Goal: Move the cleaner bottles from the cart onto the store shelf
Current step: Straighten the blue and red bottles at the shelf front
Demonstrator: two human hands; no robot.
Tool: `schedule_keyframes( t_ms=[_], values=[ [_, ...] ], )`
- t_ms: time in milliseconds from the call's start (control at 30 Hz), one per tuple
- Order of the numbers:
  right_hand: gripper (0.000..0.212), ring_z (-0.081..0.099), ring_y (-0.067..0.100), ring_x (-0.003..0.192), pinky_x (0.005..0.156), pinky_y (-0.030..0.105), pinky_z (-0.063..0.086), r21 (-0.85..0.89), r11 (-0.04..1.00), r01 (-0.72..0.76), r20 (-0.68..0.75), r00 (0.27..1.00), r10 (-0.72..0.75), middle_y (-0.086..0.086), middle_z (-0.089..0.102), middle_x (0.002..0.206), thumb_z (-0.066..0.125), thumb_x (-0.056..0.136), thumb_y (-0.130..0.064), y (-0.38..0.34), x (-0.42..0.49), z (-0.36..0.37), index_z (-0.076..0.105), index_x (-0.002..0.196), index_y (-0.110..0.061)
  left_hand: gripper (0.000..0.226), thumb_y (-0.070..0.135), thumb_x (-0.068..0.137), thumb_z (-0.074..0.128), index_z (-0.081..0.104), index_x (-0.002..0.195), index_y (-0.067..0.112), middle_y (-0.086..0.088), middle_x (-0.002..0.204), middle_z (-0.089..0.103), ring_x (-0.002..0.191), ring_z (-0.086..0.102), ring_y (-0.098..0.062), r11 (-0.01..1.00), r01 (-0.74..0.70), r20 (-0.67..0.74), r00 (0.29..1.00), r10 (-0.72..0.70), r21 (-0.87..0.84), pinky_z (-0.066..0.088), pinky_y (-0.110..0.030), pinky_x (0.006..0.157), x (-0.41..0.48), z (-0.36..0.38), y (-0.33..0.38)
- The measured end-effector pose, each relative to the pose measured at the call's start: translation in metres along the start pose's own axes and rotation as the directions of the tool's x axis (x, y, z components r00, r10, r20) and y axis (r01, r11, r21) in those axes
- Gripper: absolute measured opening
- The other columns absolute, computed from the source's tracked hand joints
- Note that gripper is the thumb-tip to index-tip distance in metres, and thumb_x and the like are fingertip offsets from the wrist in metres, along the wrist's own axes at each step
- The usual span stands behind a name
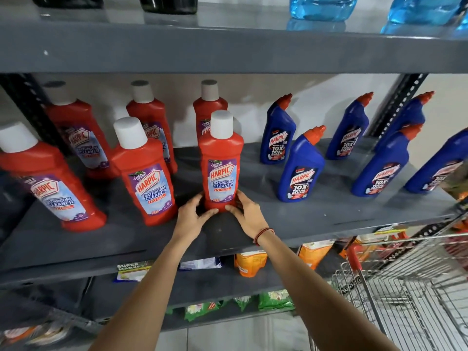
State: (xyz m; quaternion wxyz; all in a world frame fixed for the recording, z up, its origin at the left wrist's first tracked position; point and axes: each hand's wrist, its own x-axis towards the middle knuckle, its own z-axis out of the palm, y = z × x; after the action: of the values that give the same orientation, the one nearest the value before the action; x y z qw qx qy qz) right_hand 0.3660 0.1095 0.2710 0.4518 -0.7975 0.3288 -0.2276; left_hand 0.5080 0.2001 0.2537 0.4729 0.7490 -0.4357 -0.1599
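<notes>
A red cleaner bottle (221, 160) with a white cap stands upright on the grey store shelf (316, 214), near its middle. My left hand (193, 212) and my right hand (247, 211) clasp its base from either side. Several more red bottles (144, 173) stand to its left and behind it. To the right stand several blue bottles (300, 168) with orange caps. The wire cart (410, 287) sits at the lower right, and I see no bottles in the part that shows.
An upper shelf (228, 46) carries blue liquid containers (321, 6) and dark ones. Lower shelves hold orange packs (249, 263) and green packets (273, 300). A perforated upright post (397, 105) stands at the right rear.
</notes>
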Motion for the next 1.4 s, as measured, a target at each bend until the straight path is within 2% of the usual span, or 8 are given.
schedule_keyframes(
  t_ms=[433, 567, 633, 733, 867, 967, 1133, 1400],
  values=[
    [0.055, 0.055, 0.014, 0.114, 0.097, 0.022, 0.044, 0.072, 0.997, 0.007, -0.140, 0.990, 0.003, 0.005, 0.057, 0.129, 0.067, 0.084, -0.020, -0.001, -0.009, -0.002, 0.044, 0.133, -0.007, 0.064, 0.023, 0.076, 0.072, 0.044, 0.132, 0.010, -0.011, 0.134, 0.053, 0.125, 0.049, -0.021, 0.998, 0.049, 0.053, 0.997, -0.047, -0.035, 0.039, -0.033, 0.104, -0.019, -0.014, 0.014],
    [0.025, 0.063, 0.014, 0.088, 0.079, 0.012, 0.050, -0.009, 0.986, 0.165, -0.377, 0.913, -0.156, 0.005, 0.063, 0.105, 0.068, 0.084, -0.019, -0.008, -0.032, 0.014, 0.063, 0.107, -0.012, 0.026, 0.027, 0.075, 0.072, 0.066, 0.099, 0.021, 0.005, 0.092, 0.073, 0.086, 0.066, -0.002, 0.987, 0.043, -0.087, 0.995, -0.057, -0.157, 0.054, -0.026, 0.085, -0.055, -0.051, 0.006],
    [0.019, 0.060, 0.008, 0.079, 0.073, 0.003, 0.044, -0.043, 0.970, 0.239, -0.303, 0.922, -0.241, 0.002, 0.063, 0.099, 0.067, 0.084, -0.020, -0.021, -0.041, 0.032, 0.064, 0.101, -0.013, 0.018, 0.040, 0.071, 0.071, 0.065, 0.074, 0.024, 0.008, 0.067, 0.069, 0.064, 0.064, -0.002, 0.989, 0.050, -0.248, 0.965, -0.083, -0.140, 0.051, -0.016, 0.065, -0.069, -0.072, -0.001],
    [0.032, 0.055, 0.004, 0.094, 0.083, -0.003, 0.038, 0.018, 0.961, 0.275, -0.110, 0.956, -0.272, 0.010, 0.062, 0.112, 0.065, 0.085, -0.017, -0.044, -0.036, 0.062, 0.060, 0.115, -0.007, 0.026, 0.038, 0.069, 0.075, 0.060, 0.077, 0.018, 0.000, 0.073, 0.064, 0.065, 0.059, -0.006, 0.995, 0.097, -0.448, 0.888, -0.101, -0.031, 0.045, -0.012, 0.062, -0.070, -0.096, -0.013],
    [0.057, 0.038, 0.023, 0.135, 0.113, 0.027, 0.029, 0.050, 0.986, 0.158, 0.110, 0.981, -0.162, 0.014, 0.039, 0.147, 0.054, 0.093, -0.019, -0.070, -0.008, 0.085, 0.031, 0.142, -0.004, 0.047, 0.022, 0.075, 0.074, 0.053, 0.115, 0.009, -0.004, 0.112, 0.061, 0.097, 0.060, -0.015, 0.994, 0.093, -0.289, 0.952, -0.103, -0.048, 0.049, -0.026, 0.082, -0.052, -0.108, -0.027],
    [0.060, 0.035, 0.025, 0.138, 0.115, 0.032, 0.027, 0.079, 0.990, 0.118, 0.221, 0.966, -0.133, 0.015, 0.037, 0.149, 0.053, 0.093, -0.014, -0.076, 0.008, 0.093, 0.023, 0.144, -0.003, 0.043, 0.018, 0.078, 0.071, 0.055, 0.116, 0.006, -0.008, 0.113, 0.066, 0.102, 0.062, -0.016, 0.997, 0.073, -0.170, 0.982, -0.078, -0.032, 0.048, -0.021, 0.085, -0.042, -0.111, -0.036],
    [0.052, 0.048, 0.030, 0.126, 0.109, 0.038, 0.038, 0.002, 0.991, 0.136, 0.156, 0.978, -0.135, 0.019, 0.053, 0.134, 0.060, 0.087, -0.009, -0.074, 0.018, 0.102, 0.040, 0.134, 0.001, 0.035, 0.021, 0.078, 0.070, 0.060, 0.109, 0.007, -0.002, 0.107, 0.066, 0.096, 0.061, -0.008, 0.996, 0.093, -0.127, 0.988, -0.091, 0.010, 0.040, 0.004, 0.072, -0.034, -0.123, -0.046],
    [0.052, 0.057, 0.031, 0.113, 0.099, 0.040, 0.048, -0.038, 0.994, 0.104, 0.113, 0.989, -0.099, 0.019, 0.061, 0.121, 0.073, 0.078, -0.022, -0.075, 0.028, 0.118, 0.053, 0.121, 0.000, 0.036, 0.028, 0.083, 0.063, 0.061, 0.114, 0.009, -0.008, 0.114, 0.068, 0.100, 0.058, -0.008, 0.986, 0.117, -0.137, 0.985, -0.100, 0.118, 0.042, -0.021, 0.089, -0.028, -0.136, -0.061]
  ],
)
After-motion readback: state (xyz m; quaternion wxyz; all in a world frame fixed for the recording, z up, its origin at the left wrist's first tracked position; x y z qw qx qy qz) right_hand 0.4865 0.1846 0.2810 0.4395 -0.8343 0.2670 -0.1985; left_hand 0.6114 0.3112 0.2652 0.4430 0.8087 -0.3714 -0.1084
